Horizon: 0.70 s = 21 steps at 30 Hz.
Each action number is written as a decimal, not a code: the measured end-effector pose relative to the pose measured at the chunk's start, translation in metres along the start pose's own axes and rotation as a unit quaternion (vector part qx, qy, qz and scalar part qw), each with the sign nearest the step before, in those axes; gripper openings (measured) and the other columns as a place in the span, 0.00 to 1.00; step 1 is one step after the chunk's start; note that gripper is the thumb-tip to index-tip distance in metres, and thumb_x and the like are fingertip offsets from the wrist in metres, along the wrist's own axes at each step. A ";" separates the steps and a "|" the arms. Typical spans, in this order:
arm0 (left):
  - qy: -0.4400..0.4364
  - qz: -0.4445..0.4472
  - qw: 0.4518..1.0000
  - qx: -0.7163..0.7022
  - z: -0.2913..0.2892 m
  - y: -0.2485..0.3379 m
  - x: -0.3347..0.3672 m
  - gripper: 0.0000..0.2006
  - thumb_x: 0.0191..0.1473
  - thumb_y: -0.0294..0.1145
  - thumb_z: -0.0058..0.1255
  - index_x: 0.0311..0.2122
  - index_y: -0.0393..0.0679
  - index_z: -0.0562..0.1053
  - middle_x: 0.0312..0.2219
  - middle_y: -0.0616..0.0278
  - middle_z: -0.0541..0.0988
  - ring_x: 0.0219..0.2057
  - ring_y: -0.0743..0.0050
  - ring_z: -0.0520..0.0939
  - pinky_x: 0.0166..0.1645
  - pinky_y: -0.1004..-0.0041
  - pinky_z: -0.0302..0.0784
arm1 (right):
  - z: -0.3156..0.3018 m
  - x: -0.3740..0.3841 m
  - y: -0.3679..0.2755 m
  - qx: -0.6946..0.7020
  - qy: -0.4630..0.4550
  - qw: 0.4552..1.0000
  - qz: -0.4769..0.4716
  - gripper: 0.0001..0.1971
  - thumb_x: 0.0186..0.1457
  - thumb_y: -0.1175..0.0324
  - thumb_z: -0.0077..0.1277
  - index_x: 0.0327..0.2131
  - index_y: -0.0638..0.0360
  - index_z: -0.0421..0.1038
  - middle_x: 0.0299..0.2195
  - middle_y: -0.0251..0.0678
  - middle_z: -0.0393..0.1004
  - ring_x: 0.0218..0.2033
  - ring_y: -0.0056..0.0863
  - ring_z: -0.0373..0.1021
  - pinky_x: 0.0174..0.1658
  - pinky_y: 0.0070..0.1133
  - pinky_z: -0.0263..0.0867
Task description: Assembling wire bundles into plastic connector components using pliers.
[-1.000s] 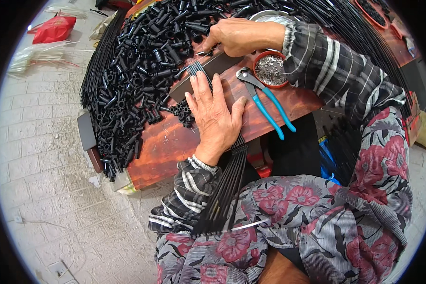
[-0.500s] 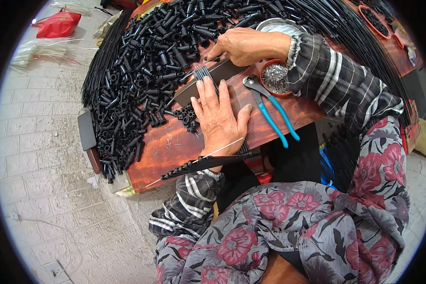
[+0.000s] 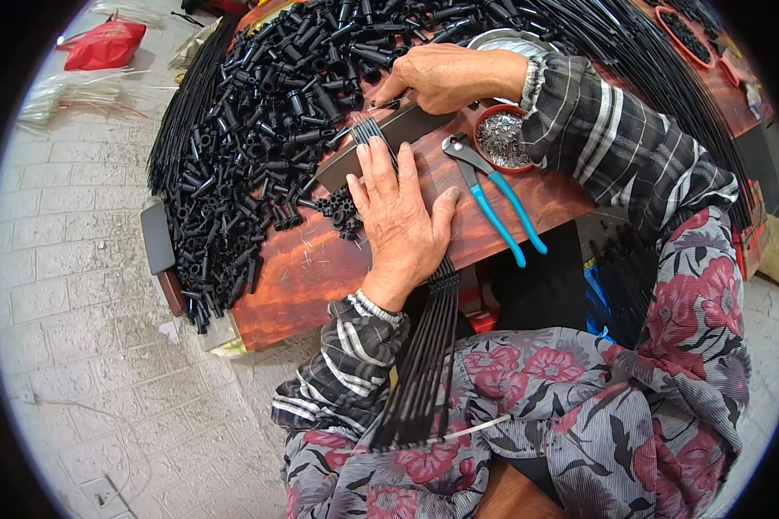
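Note:
My left hand (image 3: 402,225) lies flat, fingers stretched, over several thin black rods. Their far tips (image 3: 366,130) sit side by side across a dark brown bar (image 3: 342,170) on the table. The rods' other ends (image 3: 420,346) fan out below my left wrist and hang over my lap, with a white strip (image 3: 483,426) across their lower ends. My right hand (image 3: 450,76) rests at the bar's far end with fingers curled and the index fingertip bent down near the rod tips. Whatever it grips is hidden. Blue-handled pliers (image 3: 502,208) lie just right of my left hand.
A red-brown bowl (image 3: 504,170) of small metal pieces stands beside the pliers. Black tubular parts (image 3: 277,130) are heaped across the table's left and far side. Long black rods (image 3: 640,60) lie at the far right. Loose metal bits (image 3: 312,255) dot the red-brown tabletop (image 3: 277,298).
The rods' loose ends, which lay across my left wrist with the white strip, have swung down over my lap and spread out. Both hands stay nearly in place.

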<state>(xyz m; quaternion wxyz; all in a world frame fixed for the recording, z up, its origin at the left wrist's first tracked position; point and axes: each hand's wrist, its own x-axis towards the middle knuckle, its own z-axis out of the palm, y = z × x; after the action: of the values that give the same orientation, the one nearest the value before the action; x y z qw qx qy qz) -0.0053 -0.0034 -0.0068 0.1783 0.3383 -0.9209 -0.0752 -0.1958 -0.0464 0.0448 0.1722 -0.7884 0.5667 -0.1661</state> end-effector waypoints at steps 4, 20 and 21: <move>-0.001 0.002 1.000 -0.001 -0.001 0.001 0.000 0.32 0.43 0.43 0.49 0.51 0.33 0.56 0.53 0.39 0.48 0.57 0.42 0.45 0.56 0.47 0.38 | 0.003 0.002 0.005 -0.010 0.031 0.999 -0.016 0.22 0.37 0.79 0.42 0.39 0.50 0.71 0.34 0.43 0.72 0.36 0.38 0.69 0.38 0.27 0.64; 0.005 0.002 1.000 0.004 0.002 0.002 0.000 0.32 0.42 0.42 0.50 0.50 0.33 0.57 0.53 0.39 0.49 0.57 0.42 0.46 0.55 0.47 0.40 | -0.012 0.011 0.007 -0.080 -0.007 0.995 -0.066 0.23 0.37 0.81 0.43 0.39 0.47 0.71 0.21 0.42 0.72 0.25 0.37 0.69 0.27 0.27 0.62; 0.004 0.000 1.000 0.006 0.001 0.002 -0.001 0.32 0.42 0.42 0.50 0.50 0.33 0.57 0.53 0.39 0.48 0.56 0.42 0.46 0.55 0.47 0.40 | -0.014 0.013 0.005 -0.076 -0.015 0.995 -0.057 0.23 0.37 0.81 0.42 0.39 0.47 0.72 0.20 0.44 0.71 0.23 0.37 0.68 0.26 0.28 0.61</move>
<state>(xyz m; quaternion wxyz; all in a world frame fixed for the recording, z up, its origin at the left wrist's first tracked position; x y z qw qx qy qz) -0.0061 -0.0015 -0.0077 0.1804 0.3400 -0.9204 -0.0685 -0.2023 -0.0615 0.0559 0.1100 -0.8325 0.5294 -0.1202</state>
